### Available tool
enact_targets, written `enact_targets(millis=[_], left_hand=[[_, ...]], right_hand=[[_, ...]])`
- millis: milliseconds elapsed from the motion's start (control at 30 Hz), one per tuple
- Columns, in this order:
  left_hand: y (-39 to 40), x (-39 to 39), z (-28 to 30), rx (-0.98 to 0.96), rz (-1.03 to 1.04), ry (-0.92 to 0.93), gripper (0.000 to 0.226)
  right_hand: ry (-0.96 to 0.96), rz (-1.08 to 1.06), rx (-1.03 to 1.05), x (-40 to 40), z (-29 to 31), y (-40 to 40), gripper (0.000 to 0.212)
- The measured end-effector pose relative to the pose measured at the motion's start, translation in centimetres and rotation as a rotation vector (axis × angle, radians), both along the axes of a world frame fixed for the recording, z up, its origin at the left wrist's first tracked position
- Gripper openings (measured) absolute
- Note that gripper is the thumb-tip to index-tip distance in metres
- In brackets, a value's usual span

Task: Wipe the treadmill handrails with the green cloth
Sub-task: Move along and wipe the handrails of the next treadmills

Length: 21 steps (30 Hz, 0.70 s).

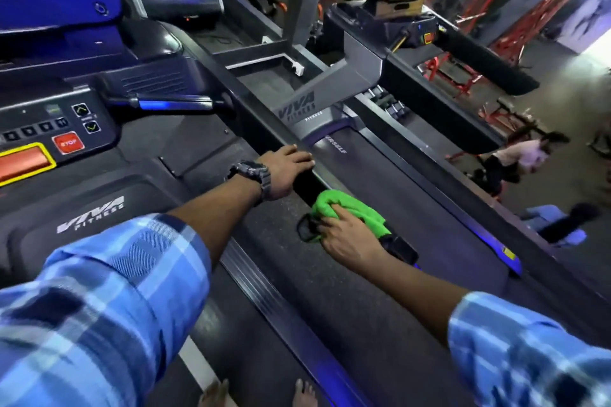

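A black handrail (305,183) runs from the treadmill console down to the right. My left hand (286,172), with a dark watch on the wrist, rests flat on the rail with its fingers laid over the top. Just below it, my right hand (350,235) presses a bunched green cloth (344,208) around the rail near its lower end. The cloth covers that stretch of rail, and only the rail's dark tip shows past my right hand.
The console (71,142) with a red stop button sits at the left. The treadmill belt (274,274) lies below my arms, with bare feet at the bottom edge. A neighbouring treadmill (413,182) stands to the right. People and red gym frames are beyond.
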<state>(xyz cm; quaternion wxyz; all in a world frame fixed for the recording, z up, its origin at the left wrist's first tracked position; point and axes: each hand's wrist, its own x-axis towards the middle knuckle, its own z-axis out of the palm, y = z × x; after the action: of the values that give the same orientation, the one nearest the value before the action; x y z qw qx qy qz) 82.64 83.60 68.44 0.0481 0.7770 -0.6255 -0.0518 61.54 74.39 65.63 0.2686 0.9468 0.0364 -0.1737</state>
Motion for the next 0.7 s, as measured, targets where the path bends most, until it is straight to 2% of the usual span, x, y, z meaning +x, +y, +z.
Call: enact_targets(millis=[33,133,233,300,367,433,500,600,700], left_hand=[[0.1,0.3,0.1,0.010,0.017,0.022,0.073],[0.3,1.0,0.2,0.038,0.061,0.064,0.079],[0.0,1.5,0.4,0.011,0.066,0.036,0.074],[-0.3,2.1,0.4,-0.018,0.063,0.004,0.067],[-0.4,2.9,0.4,-0.026,0.035,-0.015,0.063],[-0.4,3.7,0.3,-0.004,0.022,-0.018,0.063],[-0.2,4.4,0.1,0.018,0.058,0.018,0.068],[0.1,5.2,0.0,0.047,0.091,0.087,0.074],[0.4,5.8,0.2,0.011,0.100,0.080,0.071]], right_hand=[[-0.010,0.003,0.017,-1.3,0.0,-0.1,0.038],[-0.086,-0.006,0.017,-3.5,1.4,-0.3,0.032],[-0.228,-0.077,-0.008,0.1,2.4,-0.1,0.034],[-0.272,-0.116,-0.027,3.5,1.6,0.5,0.026],[-0.219,-0.102,-0.055,6.0,0.3,0.9,0.018],[-0.087,-0.048,-0.069,5.7,-0.9,0.6,0.015],[-0.038,-0.013,-0.050,3.8,-0.6,0.4,0.025],[-0.103,-0.012,0.036,1.6,1.9,0.1,0.035],[-0.166,-0.055,-0.018,4.6,3.7,0.0,0.041]])
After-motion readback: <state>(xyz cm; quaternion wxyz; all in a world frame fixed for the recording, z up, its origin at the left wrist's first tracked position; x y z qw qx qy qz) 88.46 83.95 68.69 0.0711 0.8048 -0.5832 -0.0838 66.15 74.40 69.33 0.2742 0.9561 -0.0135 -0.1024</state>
